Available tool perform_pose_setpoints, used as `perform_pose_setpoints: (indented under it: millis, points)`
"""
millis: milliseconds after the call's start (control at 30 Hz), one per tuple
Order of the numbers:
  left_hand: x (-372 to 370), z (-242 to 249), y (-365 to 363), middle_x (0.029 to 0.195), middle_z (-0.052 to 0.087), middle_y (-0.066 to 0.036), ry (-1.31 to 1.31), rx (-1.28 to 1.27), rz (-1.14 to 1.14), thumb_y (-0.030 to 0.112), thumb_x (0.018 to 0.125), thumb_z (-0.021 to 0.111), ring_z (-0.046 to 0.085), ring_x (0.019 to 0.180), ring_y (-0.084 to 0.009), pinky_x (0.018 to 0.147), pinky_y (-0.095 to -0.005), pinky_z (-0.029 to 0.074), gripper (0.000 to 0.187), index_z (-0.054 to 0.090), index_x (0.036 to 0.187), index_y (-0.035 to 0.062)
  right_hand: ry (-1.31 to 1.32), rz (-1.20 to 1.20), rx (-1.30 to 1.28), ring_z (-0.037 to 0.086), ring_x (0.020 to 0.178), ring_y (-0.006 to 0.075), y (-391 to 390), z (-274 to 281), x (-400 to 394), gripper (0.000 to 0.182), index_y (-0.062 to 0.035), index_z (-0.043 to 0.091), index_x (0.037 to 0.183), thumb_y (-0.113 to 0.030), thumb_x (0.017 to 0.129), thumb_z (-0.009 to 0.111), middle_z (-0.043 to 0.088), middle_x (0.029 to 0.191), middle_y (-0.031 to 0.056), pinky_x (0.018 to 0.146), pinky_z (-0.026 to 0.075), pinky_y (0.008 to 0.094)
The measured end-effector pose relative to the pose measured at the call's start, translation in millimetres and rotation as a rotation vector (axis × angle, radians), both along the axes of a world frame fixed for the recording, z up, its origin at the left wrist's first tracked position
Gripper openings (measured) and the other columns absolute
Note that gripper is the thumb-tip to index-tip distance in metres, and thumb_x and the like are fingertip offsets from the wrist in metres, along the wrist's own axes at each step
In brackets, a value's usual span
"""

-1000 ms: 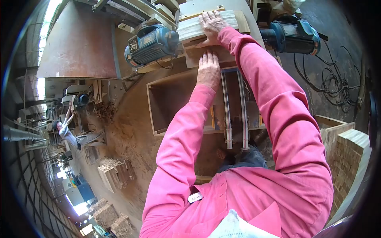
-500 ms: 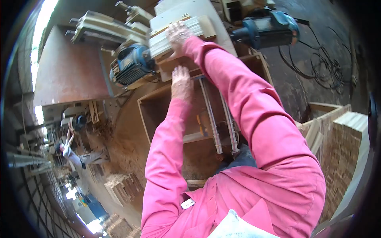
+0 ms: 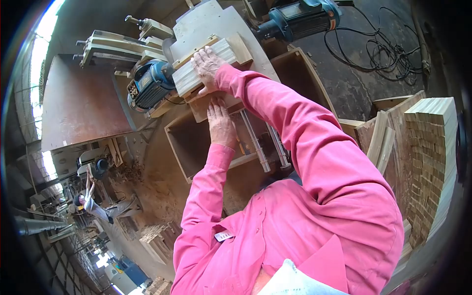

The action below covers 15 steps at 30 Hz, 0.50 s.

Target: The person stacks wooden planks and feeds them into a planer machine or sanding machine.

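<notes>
My right hand (image 3: 208, 70) lies with fingers spread across a row of pale wooden strips (image 3: 186, 79) on the machine table (image 3: 201, 22). Its thumb reaches down at the strips' near edge. Just below, my left hand (image 3: 222, 126) has its fingers stretched out flat against a brown wooden board (image 3: 199, 109) at the near side of the strips. A thin wooden fence piece (image 3: 196, 51) runs along their far side, and a light wood block (image 3: 239, 49) sits at their right end.
Blue motors flank the table, one on the left (image 3: 150, 84) and one on the right (image 3: 305, 20). Under it are an open wooden box (image 3: 179, 147) and metal rods (image 3: 255, 140). Stacked strips (image 3: 427, 162) stand at right, near coiled cable (image 3: 393, 64). Another person (image 3: 96, 206) works at far left.
The view has shifted, so the machine sits farther up and left. My right hand remains on the strips; my left hand's fingers still rest at the board.
</notes>
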<state>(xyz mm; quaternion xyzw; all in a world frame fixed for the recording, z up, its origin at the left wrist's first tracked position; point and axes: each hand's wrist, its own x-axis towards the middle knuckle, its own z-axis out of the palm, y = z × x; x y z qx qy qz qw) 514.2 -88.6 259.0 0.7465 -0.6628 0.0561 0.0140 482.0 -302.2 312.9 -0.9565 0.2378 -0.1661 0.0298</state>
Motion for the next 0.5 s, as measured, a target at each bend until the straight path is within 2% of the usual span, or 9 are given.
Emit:
perform_pose_setpoints:
  millis: [67, 167, 233, 300, 433, 500]
  points:
    - [-9, -2, 17, 0.165, 0.030, -0.034, 0.009, 0.004, -0.001, 0.010, 0.085, 0.063, 0.032, 0.153, -0.0486, 0.129, -0.0531, 0.024, 0.089, 0.024, 0.162, -0.0099, -0.024, 0.039, 0.036, 0.037, 0.149, 0.0493, 15, -3, -5, 0.122, 0.0136, 0.040, 0.152, -0.075, 0.075, 0.075, 0.044, 0.155, 0.0337, 0.128, 0.022, 0.0572]
    - [-19, 0, 44, 0.166, 0.029, -0.034, 0.022, 0.025, -0.017, 0.010, 0.085, 0.062, 0.032, 0.154, -0.0485, 0.129, -0.0535, 0.024, 0.086, 0.027, 0.161, -0.0097, 0.065, 0.068, -0.040, 0.038, 0.149, 0.0478, 31, -7, -15, 0.120, 0.0105, 0.038, 0.156, -0.074, 0.079, 0.074, 0.043, 0.157, 0.0323, 0.128, 0.023, 0.0557]
    - [-29, 5, 61, 0.165, 0.030, -0.034, 0.042, -0.021, -0.033, 0.010, 0.090, 0.057, 0.033, 0.153, -0.0476, 0.129, -0.0536, 0.025, 0.078, 0.029, 0.160, -0.0107, 0.210, 0.113, -0.037, 0.040, 0.147, 0.0463, 34, 9, -27, 0.124, 0.0064, 0.037, 0.158, -0.076, 0.075, 0.076, 0.044, 0.156, 0.0303, 0.126, 0.026, 0.0550]
    - [-37, 0, 75, 0.165, 0.031, -0.034, 0.063, -0.053, -0.014, 0.010, 0.092, 0.054, 0.034, 0.153, -0.0472, 0.129, -0.0536, 0.025, 0.074, 0.030, 0.159, -0.0110, 0.242, 0.185, 0.042, 0.043, 0.144, 0.0453, 35, 35, -44, 0.127, 0.0039, 0.037, 0.159, -0.074, 0.069, 0.081, 0.046, 0.154, 0.0288, 0.124, 0.031, 0.0532]
    - [-53, 5, 105, 0.164, 0.036, -0.032, 0.041, -0.087, -0.036, 0.015, 0.100, 0.044, 0.039, 0.151, -0.0441, 0.128, -0.0526, 0.027, 0.064, 0.035, 0.157, -0.0112, 0.246, 0.201, 0.079, 0.048, 0.140, 0.0435, 46, 30, -62, 0.129, 0.0060, 0.038, 0.157, -0.075, 0.067, 0.082, 0.051, 0.149, 0.0268, 0.120, 0.036, 0.0506]
    - [-57, 6, 118, 0.162, 0.037, -0.032, 0.064, -0.118, -0.043, 0.015, 0.100, 0.043, 0.040, 0.150, -0.0441, 0.128, -0.0530, 0.027, 0.063, 0.037, 0.157, -0.0111, 0.279, 0.194, 0.069, 0.049, 0.138, 0.0433, 56, 31, -61, 0.126, 0.0054, 0.041, 0.156, -0.073, 0.067, 0.083, 0.053, 0.146, 0.0265, 0.119, 0.038, 0.0480]
